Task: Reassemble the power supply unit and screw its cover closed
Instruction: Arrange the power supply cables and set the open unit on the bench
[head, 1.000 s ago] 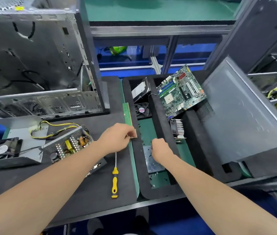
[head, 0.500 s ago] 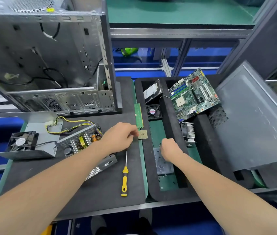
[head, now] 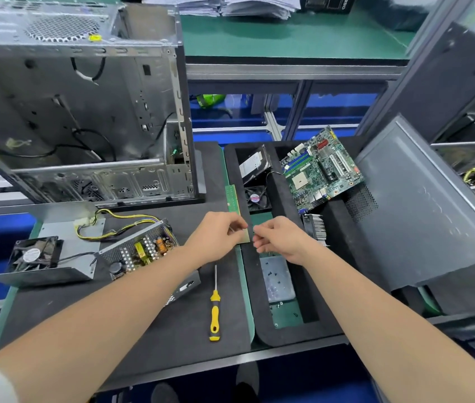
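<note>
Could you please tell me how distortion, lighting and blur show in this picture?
Head view: wide-angle distortion tilts the computer case and the side panel outward; light is even, with soft shadows; the motherboard at centre is sharp, while the far right edge is smeared.

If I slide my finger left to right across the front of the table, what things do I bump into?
First the black fan → open power supply → yellow screwdriver → metal plate with screws → big grey case panel.
</note>
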Available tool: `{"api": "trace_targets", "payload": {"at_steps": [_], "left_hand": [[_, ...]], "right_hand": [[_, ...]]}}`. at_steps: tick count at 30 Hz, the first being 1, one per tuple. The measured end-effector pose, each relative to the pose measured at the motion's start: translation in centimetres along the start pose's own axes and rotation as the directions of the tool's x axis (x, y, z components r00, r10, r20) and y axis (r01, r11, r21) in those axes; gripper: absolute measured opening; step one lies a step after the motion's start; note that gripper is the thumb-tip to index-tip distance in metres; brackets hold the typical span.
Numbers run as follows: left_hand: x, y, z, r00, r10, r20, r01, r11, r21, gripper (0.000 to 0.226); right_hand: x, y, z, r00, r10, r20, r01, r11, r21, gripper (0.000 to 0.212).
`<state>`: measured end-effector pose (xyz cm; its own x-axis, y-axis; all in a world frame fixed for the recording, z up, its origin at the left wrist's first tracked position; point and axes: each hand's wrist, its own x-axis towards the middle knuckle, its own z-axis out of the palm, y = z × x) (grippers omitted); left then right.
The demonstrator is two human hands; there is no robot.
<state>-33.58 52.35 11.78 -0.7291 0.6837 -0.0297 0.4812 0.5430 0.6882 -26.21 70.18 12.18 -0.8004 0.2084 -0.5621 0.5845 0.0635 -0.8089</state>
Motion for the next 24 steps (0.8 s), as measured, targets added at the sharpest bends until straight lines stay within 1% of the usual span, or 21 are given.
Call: {"api": "trace_targets", "payload": {"at_steps": [1, 3, 6, 9, 11, 12, 13, 14, 15, 16, 17, 18, 20, 22, 24], "left_hand": [[0.1, 0.3, 0.1, 1.0, 0.01, -0.025, -0.01, 1.0, -0.02, 0.013], [0.2, 0.6, -0.2, 0.997, 0.022, -0.078, -0.026, 0.998, -0.054, 0.012], [0.0, 0.3, -1.1, 0.989, 0.019, -0.144, -0.032, 0.995, -0.09, 0.009], [-0.5, -0.2, -2.1, 0.979, 0.007, -0.201, -0.031, 0.993, -0.115, 0.004], [-0.9, -0.7, -2.9, 0.975, -0.001, -0.221, -0.025, 0.993, -0.115, 0.001], [-1.1, -1.1, -3.2, 0.975, -0.011, -0.223, -0.014, 0.994, -0.108, 0.002], [-1.4, -1.6, -3.5, 0.973, -0.03, -0.227, 0.006, 0.994, -0.109, 0.004], [-1.6, -2.2, -3.8, 0.97, -0.072, -0.234, 0.04, 0.989, -0.139, 0.007], [-1.9, -2.9, -4.1, 0.962, -0.134, -0.236, 0.085, 0.974, -0.209, 0.009], [-2.3, -3.5, -4.4, 0.951, -0.202, -0.233, 0.128, 0.947, -0.296, 0.011], [-2.6, -4.2, -4.7, 0.94, -0.256, -0.227, 0.163, 0.918, -0.361, 0.012], [-2.9, -4.8, -4.9, 0.933, -0.285, -0.221, 0.18, 0.9, -0.398, 0.013], [-3.6, -5.8, -5.3, 0.931, -0.304, -0.202, 0.196, 0.884, -0.425, 0.012], [-4.3, -6.4, -5.5, 0.931, -0.313, -0.185, 0.201, 0.867, -0.455, 0.011], [-4.8, -6.8, -5.6, 0.929, -0.326, -0.175, 0.208, 0.851, -0.483, 0.01]], "right_hand": [[-0.4, -0.6, 0.4, 0.999, -0.011, 0.047, 0.008, 0.998, 0.063, 0.022], [-0.9, -1.6, 1.1, 0.995, -0.031, 0.097, 0.019, 0.992, 0.124, 0.024], [-1.3, -2.5, 1.6, 0.991, -0.033, 0.133, 0.005, 0.979, 0.202, 0.023], [-1.3, -2.8, 2.5, 0.981, -0.04, 0.192, -0.025, 0.945, 0.325, 0.022], [-1.0, -2.8, 3.4, 0.982, -0.052, 0.182, -0.019, 0.929, 0.37, 0.024], [-0.9, -2.7, 3.9, 0.987, -0.053, 0.154, -0.001, 0.944, 0.331, 0.022], [-0.8, -2.4, 4.3, 0.992, -0.055, 0.111, 0.029, 0.974, 0.223, 0.018], [-0.8, -2.1, 4.5, 0.996, -0.059, 0.07, 0.056, 0.998, 0.037, 0.016], [-0.9, -1.6, 4.7, 0.997, -0.056, 0.055, 0.066, 0.979, -0.194, 0.017], [-1.0, -1.1, 5.0, 0.997, -0.03, 0.076, 0.058, 0.912, -0.406, 0.021], [-1.2, -0.5, 5.4, 0.993, 0.025, 0.116, 0.044, 0.829, -0.558, 0.026], [-1.3, 0.0, 5.9, 0.984, 0.089, 0.152, 0.03, 0.764, -0.644, 0.031], [-1.6, 0.9, 7.3, 0.973, 0.154, 0.173, 0.012, 0.711, -0.703, 0.037], [-1.8, 1.3, 8.7, 0.983, 0.123, 0.134, 0.012, 0.69, -0.724, 0.038], [-1.9, 1.4, 9.8, 0.992, 0.073, 0.101, 0.028, 0.661, -0.75, 0.033]]}}
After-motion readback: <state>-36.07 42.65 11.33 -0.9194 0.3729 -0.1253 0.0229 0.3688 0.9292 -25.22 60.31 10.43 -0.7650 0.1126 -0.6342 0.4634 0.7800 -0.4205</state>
